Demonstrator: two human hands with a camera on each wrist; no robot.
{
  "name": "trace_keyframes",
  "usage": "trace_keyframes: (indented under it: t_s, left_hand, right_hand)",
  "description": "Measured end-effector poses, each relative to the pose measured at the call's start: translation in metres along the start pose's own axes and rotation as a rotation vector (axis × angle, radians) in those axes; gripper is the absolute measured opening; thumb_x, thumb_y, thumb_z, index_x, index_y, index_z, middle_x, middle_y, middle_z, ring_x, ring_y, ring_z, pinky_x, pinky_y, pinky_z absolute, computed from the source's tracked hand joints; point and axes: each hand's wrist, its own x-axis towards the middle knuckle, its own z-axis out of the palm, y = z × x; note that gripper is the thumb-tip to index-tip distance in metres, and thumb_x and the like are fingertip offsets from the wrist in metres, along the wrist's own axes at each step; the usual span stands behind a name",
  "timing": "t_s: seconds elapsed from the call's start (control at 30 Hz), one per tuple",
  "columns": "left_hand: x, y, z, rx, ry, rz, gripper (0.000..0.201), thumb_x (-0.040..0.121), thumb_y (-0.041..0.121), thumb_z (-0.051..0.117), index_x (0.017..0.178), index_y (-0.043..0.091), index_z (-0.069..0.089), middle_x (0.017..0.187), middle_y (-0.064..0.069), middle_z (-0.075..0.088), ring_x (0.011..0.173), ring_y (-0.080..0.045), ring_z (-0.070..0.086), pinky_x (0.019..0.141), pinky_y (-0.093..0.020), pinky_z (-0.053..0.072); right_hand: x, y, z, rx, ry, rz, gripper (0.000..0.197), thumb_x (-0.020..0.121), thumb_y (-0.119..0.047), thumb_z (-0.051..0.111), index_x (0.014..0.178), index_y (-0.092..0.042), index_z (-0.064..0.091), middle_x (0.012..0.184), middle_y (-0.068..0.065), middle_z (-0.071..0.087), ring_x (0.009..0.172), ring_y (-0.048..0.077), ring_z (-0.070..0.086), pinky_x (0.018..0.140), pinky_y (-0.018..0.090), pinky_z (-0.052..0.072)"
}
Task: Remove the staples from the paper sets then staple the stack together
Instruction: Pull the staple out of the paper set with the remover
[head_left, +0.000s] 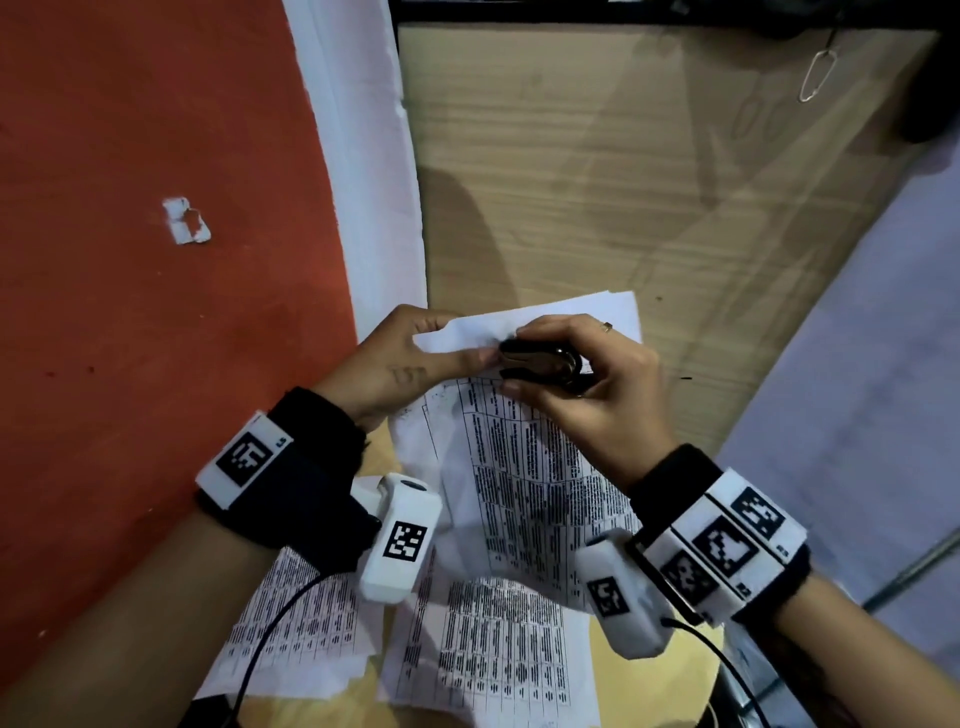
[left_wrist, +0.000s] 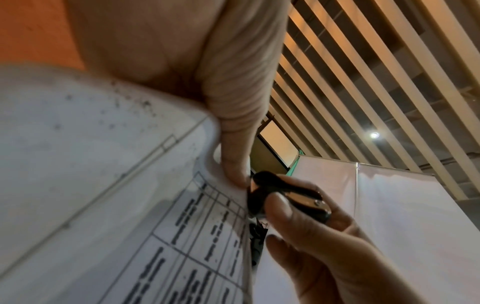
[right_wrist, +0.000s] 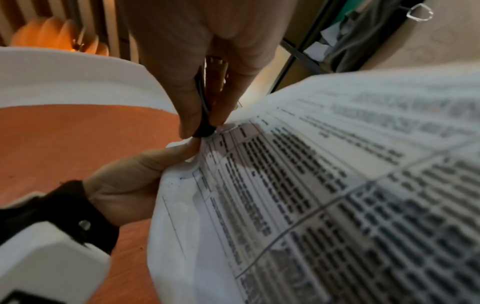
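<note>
A stapled set of printed table sheets (head_left: 524, 467) is held up off the desk. My left hand (head_left: 415, 358) pinches its top corner between thumb and fingers, seen close in the left wrist view as the paper set (left_wrist: 130, 205). My right hand (head_left: 576, 374) grips a small black staple remover (head_left: 540, 364), its jaws closed against that same corner right beside my left thumb. The staple remover (left_wrist: 285, 197) shows metal inside its black shell. In the right wrist view the staple remover (right_wrist: 205, 123) meets the sheet corner (right_wrist: 223, 131). The staple itself is hidden.
More printed sheets (head_left: 493, 649) lie spread on the wooden desk (head_left: 623, 182) below my wrists. An orange wall (head_left: 156, 312) with a torn paper scrap (head_left: 186, 221) stands at the left. A wire clip (head_left: 818, 73) hangs at the far right.
</note>
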Motion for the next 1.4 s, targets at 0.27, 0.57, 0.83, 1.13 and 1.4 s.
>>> trace_keyframes:
  t_s: [0.27,0.57,0.83,1.13,1.4]
  left_hand:
    - [-0.002,-0.005,0.019,0.427,0.260,0.279,0.024,0.078,0.044,0.058,0.094,0.030,0.069,0.085,0.004,0.072,0.087,-0.025,0.066,0.078,-0.044,0.052]
    - [0.001,-0.015,0.015,0.696,0.357,0.234,0.036,0.078,0.040,0.049,0.077,0.008,0.063,0.076,-0.009,0.067,0.081,-0.034,0.061,0.069,-0.044,0.050]
    - [0.008,-0.023,-0.010,0.543,0.149,0.103,0.069,0.062,0.067,0.055,0.102,0.013,0.071,0.104,-0.010,0.072,0.105,-0.028,0.065,0.092,-0.046,0.049]
    - [0.004,-0.015,-0.022,0.359,-0.055,0.066,0.029,0.071,0.036,0.073,0.092,0.017,0.074,0.093,0.002,0.075,0.088,-0.007,0.067,0.087,-0.035,0.049]
    - [-0.003,0.004,0.001,1.307,0.340,0.297,0.061,0.067,0.057,0.072,0.122,0.036,0.057,0.115,0.010,0.065,0.112,-0.020,0.047,0.076,-0.032,0.015]
  right_hand:
    - [0.000,0.007,0.012,0.044,0.097,0.094,0.026,0.066,-0.011,0.080,0.089,-0.009,0.069,0.083,-0.013,0.063,0.082,-0.007,0.058,0.072,0.012,0.047]
    - [-0.011,0.019,0.020,-0.232,0.115,0.102,0.023,0.068,-0.023,0.073,0.078,-0.005,0.062,0.075,0.005,0.062,0.070,0.018,0.057,0.064,0.029,0.044]
    - [-0.019,0.030,0.013,-0.423,-0.205,0.364,0.041,0.064,-0.030,0.082,0.096,-0.013,0.064,0.101,0.006,0.062,0.093,0.026,0.059,0.080,0.038,0.047]
    - [0.008,0.035,-0.004,-0.248,-0.343,0.293,0.043,0.050,-0.024,0.089,0.088,-0.015,0.070,0.122,0.010,0.054,0.115,0.012,0.051,0.091,0.036,0.047]
    - [0.012,0.020,-0.008,-0.258,-0.399,0.311,0.044,0.052,-0.026,0.088,0.089,-0.011,0.072,0.087,0.004,0.065,0.082,0.021,0.061,0.079,0.041,0.049]
